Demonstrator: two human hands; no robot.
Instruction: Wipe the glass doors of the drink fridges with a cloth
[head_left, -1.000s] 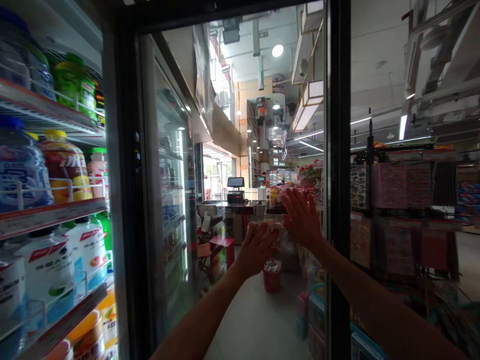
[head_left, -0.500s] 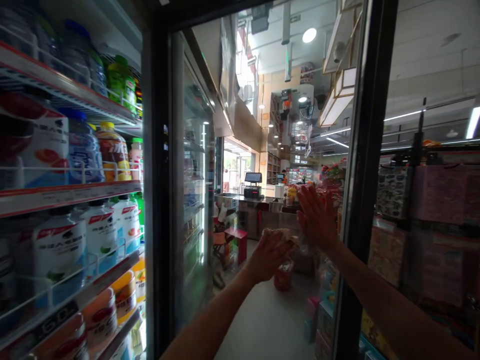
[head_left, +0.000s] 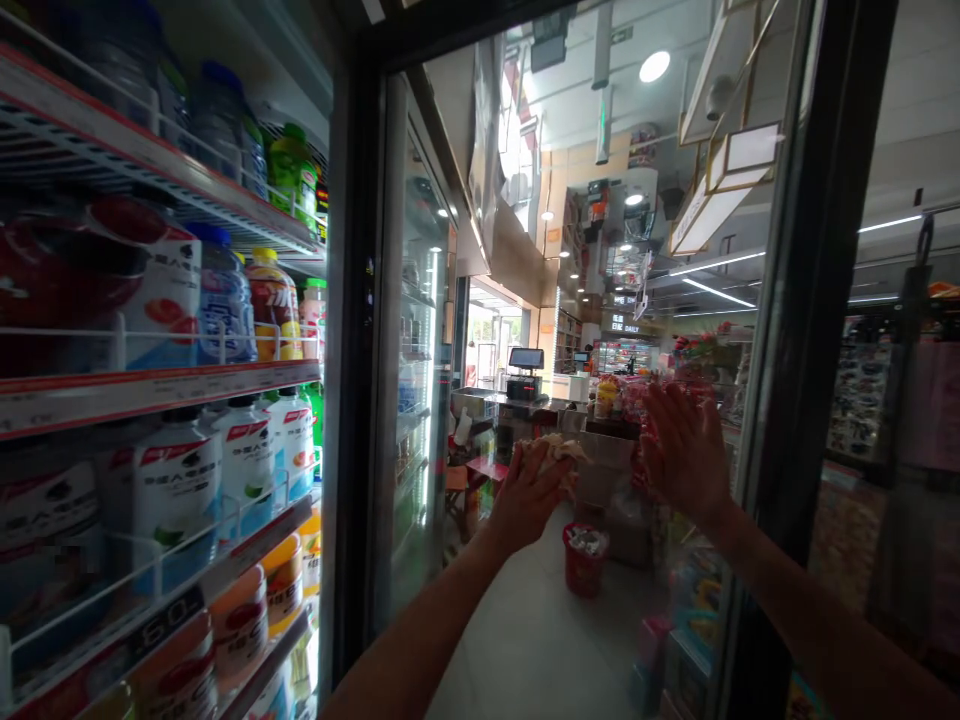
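Observation:
My left hand (head_left: 529, 500) presses a pale crumpled cloth (head_left: 566, 455) against the glass of a black-framed fridge door (head_left: 817, 330). The cloth shows past the fingertips; the rest lies hidden under the palm. To the right, my right hand (head_left: 686, 455) is raised with straight fingers, palm towards the same pane, apparently flat on it and holding nothing. Both arms reach in from the bottom of the view. The door stands open, with the lit shelves on its left.
White drink bottles (head_left: 180, 490) and several coloured ones fill the wire-railed shelves (head_left: 150, 385) at left. Beyond the glass are a red bucket (head_left: 583, 565) on the pale floor, a counter with a till screen (head_left: 526, 358), and stacked goods at right.
The view has swung left, so shelves and door frame sit farther right and more bottles show. My left hand and cloth have shifted left across the pane, away from my right hand.

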